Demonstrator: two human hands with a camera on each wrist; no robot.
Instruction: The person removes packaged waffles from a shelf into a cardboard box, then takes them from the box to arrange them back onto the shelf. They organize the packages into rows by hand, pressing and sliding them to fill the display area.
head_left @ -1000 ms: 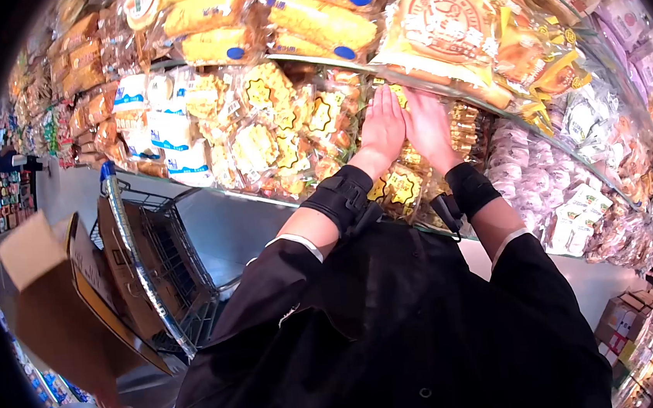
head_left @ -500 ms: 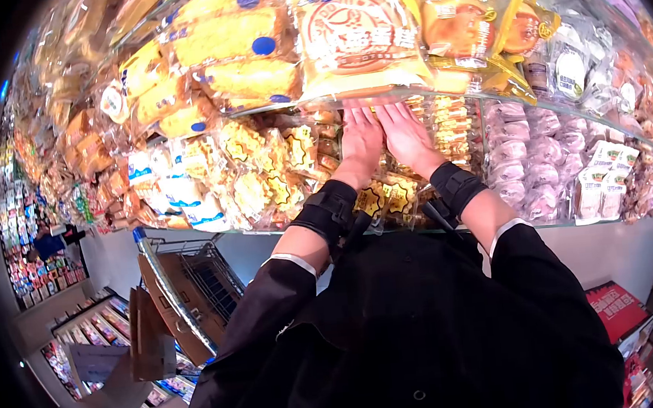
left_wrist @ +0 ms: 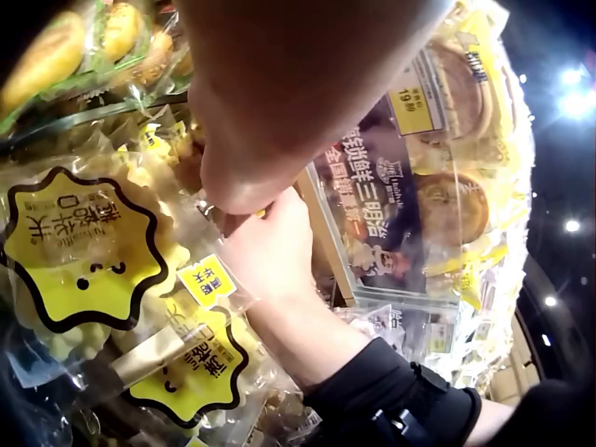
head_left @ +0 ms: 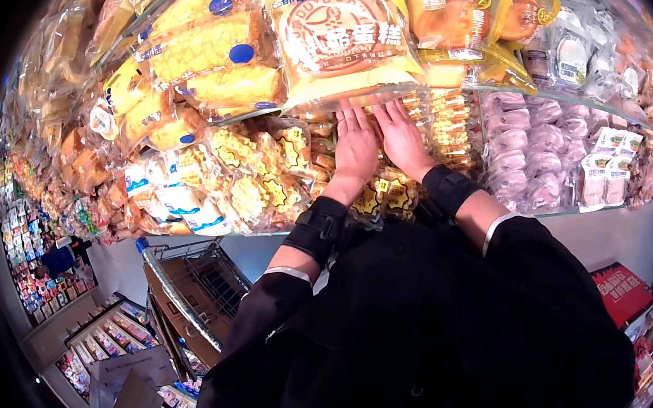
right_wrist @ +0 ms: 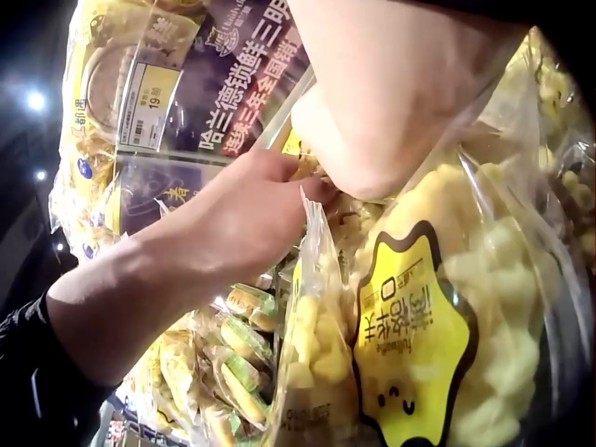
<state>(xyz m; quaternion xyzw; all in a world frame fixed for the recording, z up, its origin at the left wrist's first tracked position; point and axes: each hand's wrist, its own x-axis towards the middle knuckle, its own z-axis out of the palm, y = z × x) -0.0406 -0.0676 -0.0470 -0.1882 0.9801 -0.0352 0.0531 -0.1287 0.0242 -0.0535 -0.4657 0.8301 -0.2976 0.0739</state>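
The left hand [head_left: 356, 153] and right hand [head_left: 404, 139] lie side by side, slightly apart, their fingers straight, among bagged pastries [head_left: 323, 158]; whether the 2 press on any, I cannot tell. Star-labelled bags [head_left: 399, 195] lie between the wrists, stacked golden packs [head_left: 452, 125] just right of the right hand, and 1 large cake bag [head_left: 347, 39] beyond the fingertips.

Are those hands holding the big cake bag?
No, the big cake bag lies on the upper shelf, with the left hand and right hand below it.
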